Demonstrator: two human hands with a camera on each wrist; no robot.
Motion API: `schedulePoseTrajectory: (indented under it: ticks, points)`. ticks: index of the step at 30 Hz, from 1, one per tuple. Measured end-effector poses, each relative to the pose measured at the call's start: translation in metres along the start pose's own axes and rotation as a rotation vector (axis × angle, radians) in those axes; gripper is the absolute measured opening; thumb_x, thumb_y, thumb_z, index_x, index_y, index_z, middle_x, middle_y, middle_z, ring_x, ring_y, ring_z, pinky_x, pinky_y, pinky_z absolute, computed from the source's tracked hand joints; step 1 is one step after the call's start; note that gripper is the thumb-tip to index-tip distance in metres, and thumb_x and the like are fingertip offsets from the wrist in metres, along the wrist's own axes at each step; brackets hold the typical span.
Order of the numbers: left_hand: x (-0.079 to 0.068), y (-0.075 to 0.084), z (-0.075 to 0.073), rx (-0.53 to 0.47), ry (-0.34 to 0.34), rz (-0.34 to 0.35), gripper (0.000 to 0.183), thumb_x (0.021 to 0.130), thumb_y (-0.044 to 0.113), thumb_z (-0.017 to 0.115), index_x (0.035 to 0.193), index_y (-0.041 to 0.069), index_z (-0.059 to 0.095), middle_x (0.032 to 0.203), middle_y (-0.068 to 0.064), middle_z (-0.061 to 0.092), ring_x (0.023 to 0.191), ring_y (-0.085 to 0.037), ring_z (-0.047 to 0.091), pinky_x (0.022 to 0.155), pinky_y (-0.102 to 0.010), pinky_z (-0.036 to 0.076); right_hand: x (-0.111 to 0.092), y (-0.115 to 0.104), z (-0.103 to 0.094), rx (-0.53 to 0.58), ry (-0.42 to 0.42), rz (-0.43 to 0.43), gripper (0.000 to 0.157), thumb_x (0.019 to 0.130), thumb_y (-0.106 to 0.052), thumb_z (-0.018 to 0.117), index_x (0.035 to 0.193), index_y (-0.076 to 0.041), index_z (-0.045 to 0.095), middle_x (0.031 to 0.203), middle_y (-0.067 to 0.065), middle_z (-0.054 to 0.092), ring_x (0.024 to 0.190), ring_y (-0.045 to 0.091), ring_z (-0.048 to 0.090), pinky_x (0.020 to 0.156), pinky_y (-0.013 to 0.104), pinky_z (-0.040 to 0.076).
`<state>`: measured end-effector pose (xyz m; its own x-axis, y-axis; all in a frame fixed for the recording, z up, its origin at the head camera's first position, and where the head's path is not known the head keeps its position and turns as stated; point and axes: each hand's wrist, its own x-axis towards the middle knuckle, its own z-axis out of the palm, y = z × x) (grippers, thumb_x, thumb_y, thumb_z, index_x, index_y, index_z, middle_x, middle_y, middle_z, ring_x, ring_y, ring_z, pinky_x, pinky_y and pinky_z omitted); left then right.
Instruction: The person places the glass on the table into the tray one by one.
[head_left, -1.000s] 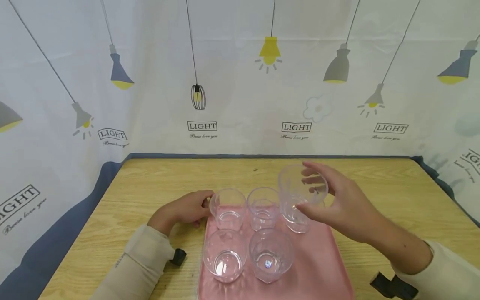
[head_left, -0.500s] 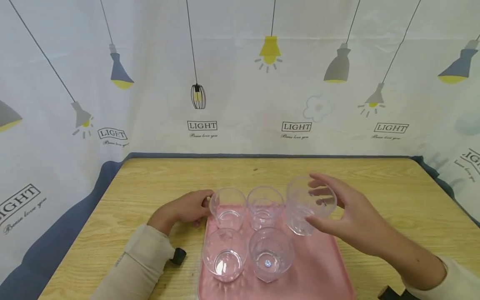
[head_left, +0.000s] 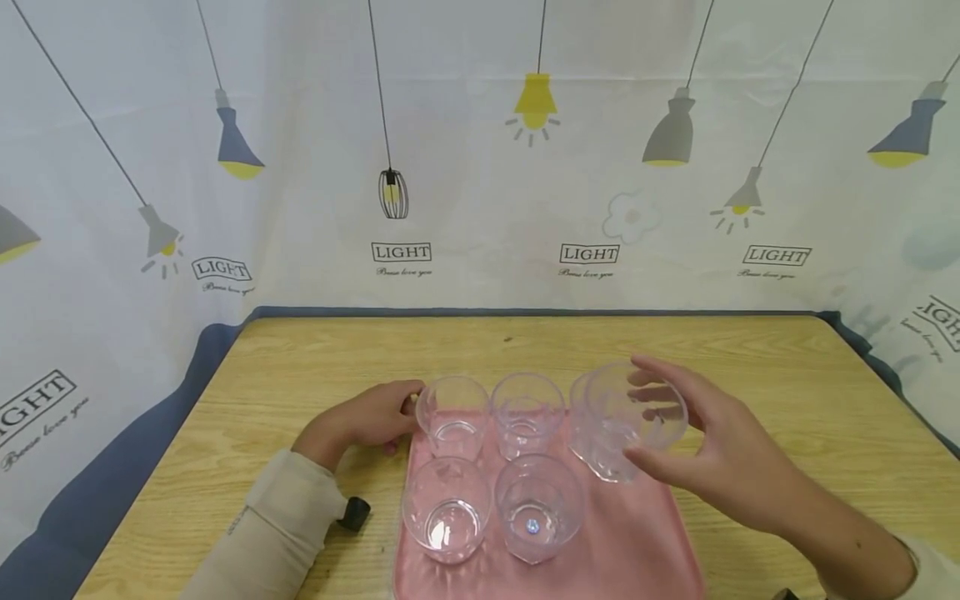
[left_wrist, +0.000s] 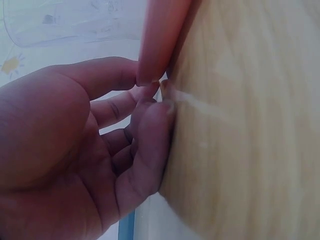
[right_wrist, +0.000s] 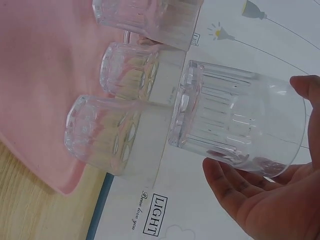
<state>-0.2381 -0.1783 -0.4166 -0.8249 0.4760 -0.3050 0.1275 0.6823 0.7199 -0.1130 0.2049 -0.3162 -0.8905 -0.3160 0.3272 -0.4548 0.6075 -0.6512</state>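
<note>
My right hand (head_left: 705,442) grips a clear plastic cup (right_wrist: 240,117) near its rim, thumb on one side and fingers on the other. In the right wrist view a gap shows between this cup's faceted base and the cups on the pink tray (head_left: 637,542). Behind the held cup, another clear cup (head_left: 579,412) stands at the tray's back right and is partly covered. My left hand (head_left: 378,412) holds the tray's back left corner. Its thumb presses the tray's edge and its other fingers curl beside it, as the left wrist view shows.
Two more clear cups, a left one (head_left: 452,417) and a middle one (head_left: 527,417), stand along the tray's back. Nearer are a front left cup (head_left: 447,508) and a front middle cup (head_left: 538,507). Wooden table (head_left: 337,358) surrounds the tray; a lamp-printed curtain (head_left: 480,167) hangs behind.
My right hand has moved right and toward me with its cup, lower in the head view. The cup behind it now shows more at the left. My left hand stays at the tray's corner.
</note>
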Motion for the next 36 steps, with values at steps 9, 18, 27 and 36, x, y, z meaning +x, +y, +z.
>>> schedulePoseTrajectory:
  ticks: [9, 18, 27, 36]
  points:
    - [0.0, 0.0, -0.001, -0.001, 0.001, -0.003, 0.013, 0.094, 0.014, 0.062, 0.106, 0.016, 0.057, 0.074, -0.003, 0.051, 0.053, -0.017, 0.056, 0.054, -0.029, 0.05, -0.008, -0.002, 0.001, 0.003, 0.007, -0.015, 0.084, 0.078, -0.015, 0.086, 0.148, -0.025, 0.043, 0.127, 0.001, 0.063, 0.107, 0.001, 0.063, 0.092, 0.01, 0.048]
    - [-0.001, 0.001, -0.001, 0.0, -0.002, -0.008, 0.014, 0.095, 0.014, 0.062, 0.108, 0.017, 0.058, 0.074, -0.003, 0.052, 0.053, -0.016, 0.055, 0.054, -0.029, 0.05, -0.015, 0.001, 0.005, 0.025, 0.0, -0.023, 0.085, 0.076, -0.014, 0.088, 0.148, -0.026, 0.043, 0.127, 0.002, 0.063, 0.107, 0.004, 0.065, 0.092, 0.009, 0.048]
    - [0.0, 0.0, 0.0, 0.01, 0.002, -0.007, 0.013, 0.096, 0.015, 0.062, 0.108, 0.017, 0.058, 0.074, -0.003, 0.053, 0.052, -0.017, 0.055, 0.054, -0.029, 0.05, -0.02, 0.008, 0.013, 0.061, -0.018, -0.02, 0.085, 0.075, -0.014, 0.088, 0.147, -0.025, 0.044, 0.127, 0.004, 0.063, 0.109, 0.006, 0.063, 0.092, 0.011, 0.049]
    - [0.0, 0.0, 0.0, 0.014, 0.003, -0.015, 0.012, 0.096, 0.017, 0.062, 0.108, 0.018, 0.058, 0.075, -0.004, 0.053, 0.053, -0.017, 0.055, 0.055, -0.03, 0.051, -0.026, 0.017, 0.023, 0.082, -0.044, -0.007, 0.084, 0.075, -0.02, 0.089, 0.146, -0.023, 0.045, 0.127, 0.003, 0.064, 0.113, 0.005, 0.062, 0.093, 0.013, 0.049]
